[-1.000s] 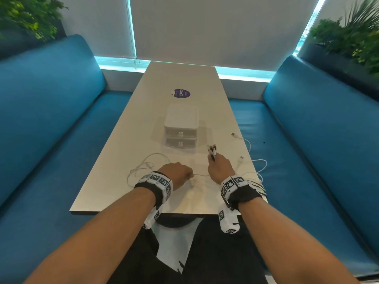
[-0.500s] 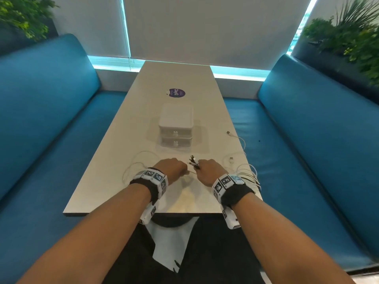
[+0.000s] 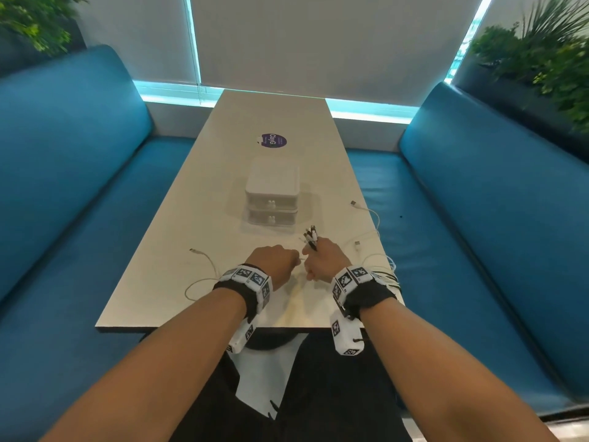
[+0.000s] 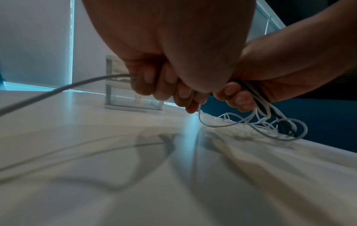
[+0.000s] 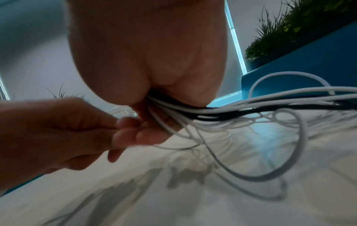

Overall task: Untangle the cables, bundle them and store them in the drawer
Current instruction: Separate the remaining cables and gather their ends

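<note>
With my right hand (image 3: 323, 261) gripping the gathered white and black cables (image 5: 222, 111), my left hand (image 3: 274, 261), closed round one thin white cable (image 4: 63, 88), should feed it in slowly, avoiding snags.

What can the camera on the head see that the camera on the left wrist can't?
Only the head view shows the round purple sticker and the cable plugs poking up from the right hand.

Only the left wrist view shows the left hand's curled fingers gripping a white cable.

Both show the small white two-drawer box, drawers shut, on the pale table, and both hands close together.
</note>
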Motion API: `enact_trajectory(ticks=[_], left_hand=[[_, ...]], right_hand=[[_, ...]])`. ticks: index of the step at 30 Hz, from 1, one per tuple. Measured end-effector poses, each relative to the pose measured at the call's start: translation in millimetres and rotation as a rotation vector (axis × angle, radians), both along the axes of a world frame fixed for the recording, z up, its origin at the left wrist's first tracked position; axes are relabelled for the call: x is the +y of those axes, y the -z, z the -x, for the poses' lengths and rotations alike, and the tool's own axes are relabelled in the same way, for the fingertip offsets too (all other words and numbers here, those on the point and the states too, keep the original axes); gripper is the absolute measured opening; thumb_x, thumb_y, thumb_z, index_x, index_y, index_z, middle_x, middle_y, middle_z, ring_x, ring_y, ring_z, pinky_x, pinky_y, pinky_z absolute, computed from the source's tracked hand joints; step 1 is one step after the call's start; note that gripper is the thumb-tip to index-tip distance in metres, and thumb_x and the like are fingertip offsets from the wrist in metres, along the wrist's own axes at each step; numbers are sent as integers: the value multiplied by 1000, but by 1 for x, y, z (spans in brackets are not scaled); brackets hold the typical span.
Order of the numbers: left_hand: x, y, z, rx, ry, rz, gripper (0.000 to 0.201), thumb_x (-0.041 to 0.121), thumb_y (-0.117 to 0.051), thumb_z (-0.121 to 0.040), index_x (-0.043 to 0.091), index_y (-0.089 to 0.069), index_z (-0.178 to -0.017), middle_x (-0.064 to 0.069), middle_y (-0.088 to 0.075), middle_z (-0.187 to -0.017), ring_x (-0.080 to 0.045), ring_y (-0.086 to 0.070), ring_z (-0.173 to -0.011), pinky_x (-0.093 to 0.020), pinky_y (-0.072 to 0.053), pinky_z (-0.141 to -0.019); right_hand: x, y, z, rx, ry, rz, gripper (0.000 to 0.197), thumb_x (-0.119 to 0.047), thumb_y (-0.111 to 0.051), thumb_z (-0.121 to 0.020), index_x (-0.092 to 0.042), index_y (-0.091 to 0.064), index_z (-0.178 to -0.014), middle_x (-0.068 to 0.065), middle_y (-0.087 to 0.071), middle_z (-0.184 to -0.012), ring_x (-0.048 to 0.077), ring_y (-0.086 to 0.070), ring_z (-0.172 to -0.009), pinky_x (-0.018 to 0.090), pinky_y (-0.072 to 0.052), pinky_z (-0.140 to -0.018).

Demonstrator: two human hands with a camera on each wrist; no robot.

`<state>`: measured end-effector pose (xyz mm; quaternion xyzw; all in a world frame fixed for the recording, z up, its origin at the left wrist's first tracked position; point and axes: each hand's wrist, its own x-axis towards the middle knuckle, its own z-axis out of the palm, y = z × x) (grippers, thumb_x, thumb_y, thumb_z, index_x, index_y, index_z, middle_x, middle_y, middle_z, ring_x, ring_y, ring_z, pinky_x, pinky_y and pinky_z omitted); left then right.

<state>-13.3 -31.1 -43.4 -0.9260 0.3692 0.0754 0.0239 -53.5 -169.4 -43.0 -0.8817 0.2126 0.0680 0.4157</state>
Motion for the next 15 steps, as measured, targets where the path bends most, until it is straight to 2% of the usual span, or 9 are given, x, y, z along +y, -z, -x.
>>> enact_trajectory(ticks=[3,5,9,13,15], left_hand=[[-3,-2,-2,11,-3,-2,24,13,-42,-98,22,-59,-113,-4,-63,-92,-24,-54,-71,-34,-46,-65],[-1,-1,-6,18,8,4,26,14,-42,-98,24,-58,-115,-1,-59,-86,-23,-54,-71,-34,-46,-64],[2,1,-10,-2,28,23,22,16,-40,-101,21,-54,-117,2,-48,-73,-25,-53,-67,-34,-41,-60],[8,2,-13,22,20,44,17,23,-38,-105,15,-51,-113,0,-50,-77,-26,-53,-69,-34,-39,-60],[17,4,-19,43,4,69,19,30,-37,-106,15,-46,-113,0,-48,-73,-24,-50,-66,-34,-37,-58]], right_hand=[[2,-1,5,0,0,-243,23,-14,-38,-97,-4,-57,-104,16,-69,-83,24,-63,-55,32,-49,-54],[0,-4,8,-4,-18,-303,22,-17,-38,-101,-7,-58,-100,14,-69,-82,20,-56,-51,27,-43,-50],[-5,-2,3,9,-111,-104,24,-21,-46,-99,-13,-62,-84,4,-60,-72,14,-45,-53,26,-36,-52],[-5,2,3,79,-138,-56,25,-25,-46,-99,-12,-68,-97,3,-57,-73,13,-45,-55,24,-36,-52],[-3,3,4,88,-203,50,28,-27,-46,-100,-12,-68,-106,3,-61,-82,16,-54,-67,27,-42,-63]])
